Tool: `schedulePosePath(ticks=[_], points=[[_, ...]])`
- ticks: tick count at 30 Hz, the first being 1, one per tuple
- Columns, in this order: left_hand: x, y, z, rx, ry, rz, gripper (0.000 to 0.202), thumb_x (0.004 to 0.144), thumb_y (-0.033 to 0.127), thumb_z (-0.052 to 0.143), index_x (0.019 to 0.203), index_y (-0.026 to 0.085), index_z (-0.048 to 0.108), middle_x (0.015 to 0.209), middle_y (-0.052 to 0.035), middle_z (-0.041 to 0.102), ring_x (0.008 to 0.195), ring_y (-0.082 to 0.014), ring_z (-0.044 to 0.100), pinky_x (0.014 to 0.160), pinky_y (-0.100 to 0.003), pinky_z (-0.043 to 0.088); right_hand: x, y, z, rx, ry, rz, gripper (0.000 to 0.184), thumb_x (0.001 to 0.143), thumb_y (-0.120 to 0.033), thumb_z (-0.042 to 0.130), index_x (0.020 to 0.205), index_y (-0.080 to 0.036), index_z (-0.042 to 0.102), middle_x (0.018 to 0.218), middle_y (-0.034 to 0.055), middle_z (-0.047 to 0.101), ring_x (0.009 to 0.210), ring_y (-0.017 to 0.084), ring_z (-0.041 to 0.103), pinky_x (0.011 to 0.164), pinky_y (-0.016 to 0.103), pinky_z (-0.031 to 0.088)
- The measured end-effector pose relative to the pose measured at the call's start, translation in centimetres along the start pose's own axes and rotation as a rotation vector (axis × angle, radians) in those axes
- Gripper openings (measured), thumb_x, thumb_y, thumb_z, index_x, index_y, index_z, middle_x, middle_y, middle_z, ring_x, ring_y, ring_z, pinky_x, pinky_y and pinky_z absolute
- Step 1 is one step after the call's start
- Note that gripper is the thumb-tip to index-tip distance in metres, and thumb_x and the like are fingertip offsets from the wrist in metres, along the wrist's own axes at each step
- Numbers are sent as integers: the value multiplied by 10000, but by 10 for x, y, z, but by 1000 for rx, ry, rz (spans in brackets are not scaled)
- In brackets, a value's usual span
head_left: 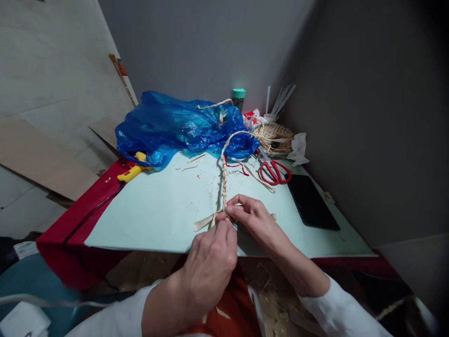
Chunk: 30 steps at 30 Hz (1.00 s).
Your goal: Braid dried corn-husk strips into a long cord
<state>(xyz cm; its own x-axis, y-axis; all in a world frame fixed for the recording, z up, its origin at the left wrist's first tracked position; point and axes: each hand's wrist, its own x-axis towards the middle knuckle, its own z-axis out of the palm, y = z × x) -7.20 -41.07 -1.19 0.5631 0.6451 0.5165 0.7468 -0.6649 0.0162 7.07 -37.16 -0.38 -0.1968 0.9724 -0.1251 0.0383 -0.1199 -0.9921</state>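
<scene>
A pale braided cord of flat plant-like strips [224, 180] runs from the woven basket at the back down to my hands near the table's front edge. My right hand [249, 213] pinches the lower end of the braid between thumb and index finger. Close below it, my left hand [213, 252] is closed on the strips at the same end, its fingertips partly hidden behind the knuckles. One loose flat strip [203, 222] sticks out to the left of the braid's end.
A blue plastic bag [175, 126] covers the table's back left, by a yellow-handled tool [131, 173]. At right are red-handled scissors [275, 172], a black phone-like slab [312, 201] and a woven basket [275, 138]. A green-lidded jar [238, 96] stands by the wall.
</scene>
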Motion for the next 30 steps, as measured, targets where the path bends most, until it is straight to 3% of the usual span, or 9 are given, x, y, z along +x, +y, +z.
schedulePosePath(ticks=[4, 6, 8, 11, 15, 21, 24, 27, 30], points=[[13, -18, -13, -401, -57, -140, 222, 909, 223, 490, 841, 152, 689, 797, -73, 670, 771, -203, 641, 699, -331, 536, 0, 0, -1, 58, -4, -10, 176, 790, -325, 610, 776, -173, 523, 622, -29, 588, 537, 89, 455, 536, 217, 319], [22, -30, -16, -534, 29, -394, 204, 911, 247, 495, 975, 160, 668, 899, -78, 671, 882, -200, 625, 814, -351, 505, 0, 2, 0, 42, 12, -22, 160, 800, -314, 598, 781, -176, 521, 625, -29, 592, 535, 88, 452, 536, 215, 318], [29, -41, -13, -752, -87, -540, 284, 875, 267, 550, 1132, 154, 594, 993, -83, 671, 883, -183, 623, 854, -347, 487, 0, 5, 1, 23, 21, -46, 149, 813, -311, 586, 790, -178, 522, 624, -26, 594, 551, 98, 481, 552, 219, 337], [37, -48, -2, -1117, -331, -594, 278, 872, 227, 496, 1132, 138, 538, 770, -23, 653, 677, -143, 607, 752, -319, 496, -1, 9, 2, 27, 17, -77, 168, 854, -339, 546, 792, -188, 507, 637, -12, 603, 604, 131, 561, 629, 251, 407], [39, -42, 6, -1412, -441, -664, 97, 855, 206, 456, 845, 140, 526, 648, 10, 550, 515, -97, 532, 540, -242, 443, -6, 8, -1, -152, 74, -113, 192, 898, -353, 484, 794, -193, 509, 677, 3, 626, 632, 145, 582, 660, 268, 417], [34, -30, 13, -1627, -382, -872, 194, 841, 270, 483, 683, 166, 436, 526, 99, 295, 400, -18, 196, 393, -158, 152, -18, -7, 1, -796, 179, -164, 174, 944, -291, 398, 846, -195, 505, 715, 18, 637, 623, 163, 555, 604, 274, 334], [32, -29, 16, -1593, -339, -906, 274, 832, 352, 525, 654, 174, 416, 529, 98, 291, 394, -16, 192, 388, -171, 130, -22, -12, 8, -1048, 163, -129, 121, 946, -214, 378, 907, -186, 490, 761, 37, 655, 620, 176, 578, 568, 283, 285], [31, -29, 16, -1479, -308, -879, 320, 832, 388, 525, 618, 176, 417, 517, 85, 314, 380, -24, 231, 388, -191, 135, -27, -14, 12, -1305, 155, -110, 157, 830, -59, 467, 928, -179, 490, 790, 53, 662, 645, 199, 610, 528, 291, 218], [31, -28, 15, -1347, -270, -839, 350, 832, 365, 521, 564, 174, 400, 480, 74, 318, 390, -35, 256, 407, -201, 151, -36, -15, 12, -1510, 257, -250, 207, 762, -9, 504, 855, -193, 501, 692, 47, 627, 617, 208, 606, 494, 294, 162]])
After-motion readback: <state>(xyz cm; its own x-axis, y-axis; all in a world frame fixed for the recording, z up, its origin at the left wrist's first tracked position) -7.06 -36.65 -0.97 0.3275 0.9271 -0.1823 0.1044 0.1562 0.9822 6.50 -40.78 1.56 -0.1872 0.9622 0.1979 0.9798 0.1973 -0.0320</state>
